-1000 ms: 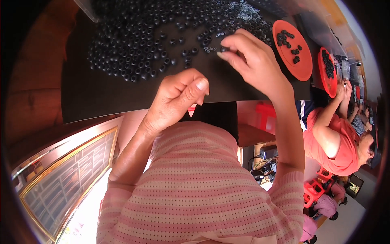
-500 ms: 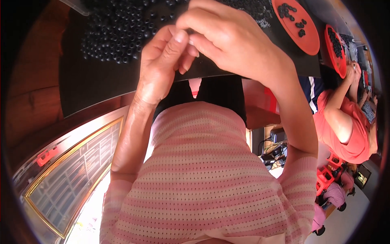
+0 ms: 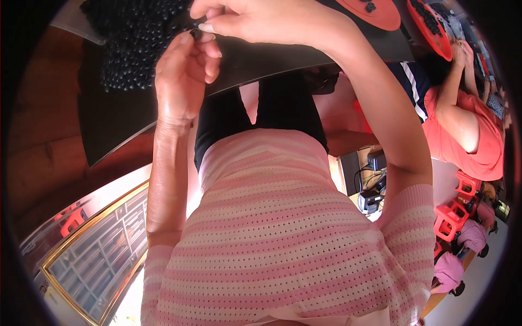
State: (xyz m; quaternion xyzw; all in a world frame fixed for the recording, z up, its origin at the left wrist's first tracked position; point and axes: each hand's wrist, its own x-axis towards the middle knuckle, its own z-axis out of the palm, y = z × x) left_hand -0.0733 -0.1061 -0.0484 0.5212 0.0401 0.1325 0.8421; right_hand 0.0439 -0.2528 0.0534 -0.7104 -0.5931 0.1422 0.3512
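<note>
My left hand (image 3: 180, 87) is raised over the table's front edge and pinches a small round black piece (image 3: 196, 34) between thumb and forefinger. Close against that piece are the bent fingertips of my right hand (image 3: 266, 20), which reaches across from the right. The right fingers are curled together at the top of the picture; whatever they may hold is too small to make out. Behind and left of my hands lies a heap of small black ring-shaped pieces (image 3: 132, 62) of similar size, spread on the dark table top (image 3: 250, 61).
An orange-red plate (image 3: 383, 20) with a few black pieces stands at the far right. Beyond it, a second red plate (image 3: 443, 43) holds more, next to a co-worker in a coral shirt (image 3: 462, 136). A clear plastic container (image 3: 76, 24) sits at upper left.
Both hands have shifted left, and the black piece now shows between my left fingertips. The whole view has tilted, so the table and plates sit higher in the picture.
</note>
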